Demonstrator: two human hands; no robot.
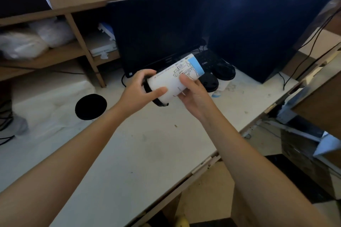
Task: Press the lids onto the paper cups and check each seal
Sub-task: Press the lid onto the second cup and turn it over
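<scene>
I hold a white paper cup (171, 77) on its side above the table, its blue-banded base pointing away and its black lid (147, 88) toward me. My left hand (140, 90) grips the lid end, thumb across the cup wall. My right hand (193, 92) cradles the cup body from below and the right, thumb on the printed drawing. Two more lidded cups (209, 82) (224, 73) stand upright just behind the held one. A loose black lid (91, 107) lies flat on the table to the left.
A dark monitor (158, 29) and a black computer tower (258, 29) stand at the back of the white table (147, 149). Wooden shelves (55, 55) with white bags are at the left. Cables hang at the right, past the table's edge.
</scene>
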